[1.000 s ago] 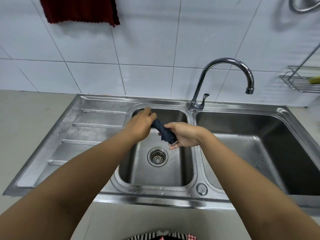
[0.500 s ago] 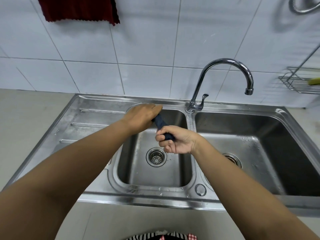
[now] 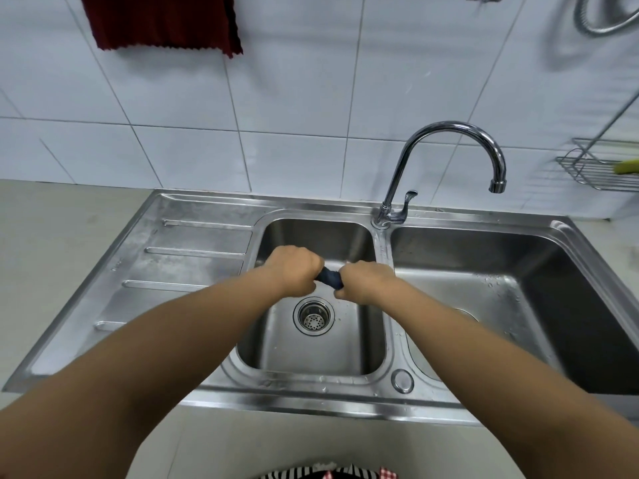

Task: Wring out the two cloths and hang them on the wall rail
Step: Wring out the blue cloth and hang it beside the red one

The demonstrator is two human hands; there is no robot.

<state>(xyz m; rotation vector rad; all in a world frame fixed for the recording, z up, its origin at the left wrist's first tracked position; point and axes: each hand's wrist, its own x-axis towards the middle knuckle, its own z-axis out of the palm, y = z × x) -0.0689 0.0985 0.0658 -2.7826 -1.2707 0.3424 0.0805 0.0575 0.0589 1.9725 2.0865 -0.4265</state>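
A dark blue cloth [image 3: 330, 279] is twisted into a tight roll over the left basin of the steel sink [image 3: 207, 243]. My left hand [image 3: 294, 271] grips its left end and my right hand [image 3: 368, 283] grips its right end, knuckles up, so only a short piece shows between the fists. A dark red cloth [image 3: 162, 22] hangs flat against the white tiled wall at the top left; the rail that carries it is out of frame.
The curved tap [image 3: 449, 133] stands behind the divider, its spout over the right basin [image 3: 518, 288]. A drain strainer [image 3: 314, 317] lies below my hands. A wire rack [image 3: 598, 169] holding something yellow-green hangs at the right. A ribbed drainboard [image 3: 173, 271] lies to the left.
My hands have drawn closer together and turned on the blue cloth, which is now twisted tighter and mostly hidden in my fists. The view has tilted slightly upward.
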